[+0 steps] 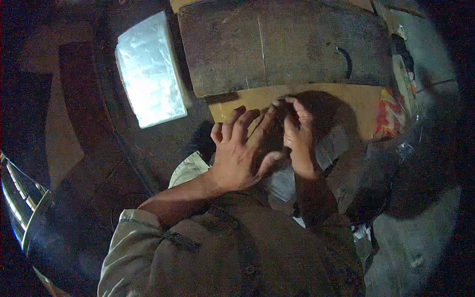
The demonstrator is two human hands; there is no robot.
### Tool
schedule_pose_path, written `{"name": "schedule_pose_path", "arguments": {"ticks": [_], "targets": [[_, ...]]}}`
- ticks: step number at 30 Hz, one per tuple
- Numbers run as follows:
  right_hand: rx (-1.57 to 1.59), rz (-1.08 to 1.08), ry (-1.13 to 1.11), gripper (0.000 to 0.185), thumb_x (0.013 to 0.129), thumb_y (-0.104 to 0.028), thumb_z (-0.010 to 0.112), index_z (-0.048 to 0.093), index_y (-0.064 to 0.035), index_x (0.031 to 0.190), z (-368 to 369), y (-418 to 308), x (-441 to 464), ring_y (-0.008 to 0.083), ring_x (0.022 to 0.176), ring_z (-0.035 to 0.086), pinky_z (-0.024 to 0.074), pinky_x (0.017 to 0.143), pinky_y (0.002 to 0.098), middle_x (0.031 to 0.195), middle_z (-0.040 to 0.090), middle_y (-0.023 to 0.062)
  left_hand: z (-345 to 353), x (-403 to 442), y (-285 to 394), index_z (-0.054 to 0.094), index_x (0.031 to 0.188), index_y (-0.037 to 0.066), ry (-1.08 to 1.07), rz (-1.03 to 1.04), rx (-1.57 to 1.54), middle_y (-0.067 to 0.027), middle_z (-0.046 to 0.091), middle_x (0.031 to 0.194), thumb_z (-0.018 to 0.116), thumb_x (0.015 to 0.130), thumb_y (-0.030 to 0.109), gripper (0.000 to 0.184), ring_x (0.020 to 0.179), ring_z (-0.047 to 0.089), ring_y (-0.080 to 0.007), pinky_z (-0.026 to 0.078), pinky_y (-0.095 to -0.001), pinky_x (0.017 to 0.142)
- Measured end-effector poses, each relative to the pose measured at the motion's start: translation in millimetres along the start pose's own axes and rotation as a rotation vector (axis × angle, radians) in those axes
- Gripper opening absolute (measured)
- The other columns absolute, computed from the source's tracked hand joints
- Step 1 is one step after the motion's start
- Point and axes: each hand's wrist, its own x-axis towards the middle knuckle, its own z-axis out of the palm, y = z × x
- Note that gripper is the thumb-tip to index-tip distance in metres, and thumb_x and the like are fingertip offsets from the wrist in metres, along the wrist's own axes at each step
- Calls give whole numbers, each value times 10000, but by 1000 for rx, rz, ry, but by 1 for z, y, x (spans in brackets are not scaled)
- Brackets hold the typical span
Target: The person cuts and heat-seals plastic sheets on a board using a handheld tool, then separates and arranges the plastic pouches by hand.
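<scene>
My left hand [240,148] is raised in front of my chest with its fingers spread, over the near edge of a cardboard sheet [363,106]. Close on its right is my right hand [299,131], its thumb and fingers bent toward the tip of my left index finger. Whatever lies between those fingertips, if anything, is too small and dark to make out. Beyond both hands lies a dark, worn board or pad [292,44] with a thin pale line across it and a dark curved piece [345,62] on its right part.
A stack of shiny clear plastic bags [151,72] lies at the upper left. The cardboard has a red and yellow print [388,116] at its right end. Crumpled clear plastic [405,148] is beside it. A pale ribbed object [22,198] stands at the far left.
</scene>
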Motion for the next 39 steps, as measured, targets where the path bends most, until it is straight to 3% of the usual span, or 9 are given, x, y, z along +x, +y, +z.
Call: {"name": "schedule_pose_path", "arguments": {"ticks": [9,12,15,17,19,21,22,26,39], "targets": [[-198,164,271,420,865,-62,564,422,-20,1258,-3,4,-15,104,841,565,451,738,226,1045,578,70,6,20,1,492,1304,144,99,-16,187,-150,359,1371,483,778,666,742,1297,268,-366,196,-526,955],[-630,-65,210,372,874,-80,566,459,-16,1225,-13,15,-6,93,815,546,435,705,228,1027,574,60,7,25,-2,527,1276,162,93,-48,170,-138,345,1388,465,770,689,733,1304,262,-361,131,-543,991],[-1092,-218,-151,311,882,-107,577,509,-19,1173,-7,-12,-1,88,815,528,432,709,243,1005,575,51,11,24,-6,513,1293,186,81,-64,154,-126,335,1403,445,769,701,739,1317,248,-351,99,-552,1000],[-585,79,100,285,892,-125,575,538,-20,1154,20,-38,1,83,819,526,435,722,242,986,584,44,13,25,-7,492,1315,205,98,-58,153,-118,334,1406,428,773,705,740,1321,245,-340,106,-552,993],[-593,-86,123,358,898,-142,573,505,-19,1228,17,-35,3,54,767,509,430,706,232,1026,591,40,12,25,-6,472,1332,213,75,-71,189,-117,324,1415,420,775,707,746,1322,244,-337,114,-549,988],[-983,-252,90,424,908,-139,551,450,-47,1309,18,-50,3,105,831,573,449,757,256,1149,591,73,11,26,-3,452,1348,221,51,-83,227,-116,314,1423,411,777,709,752,1323,243,-333,122,-546,984],[-1139,-333,-24,466,912,-129,525,400,-79,1358,8,-50,11,222,972,615,468,820,328,1285,529,122,12,27,-2,427,1364,223,55,-91,219,-119,301,1432,406,779,710,762,1325,242,-331,127,-547,981],[-1321,-426,-109,505,890,-105,513,373,-100,1374,3,-56,16,336,1142,525,433,927,387,1336,462,164,12,29,0,372,1397,239,57,-113,252,-124,271,1452,397,778,715,782,1323,246,-328,143,-551,976],[-1369,-392,-100,503,877,-76,508,386,-94,1364,2,-54,15,331,1205,473,402,974,389,1324,476,161,16,30,-1,342,1410,263,61,-115,298,-125,253,1466,414,770,714,786,1308,264,-340,198,-558,949]]}}
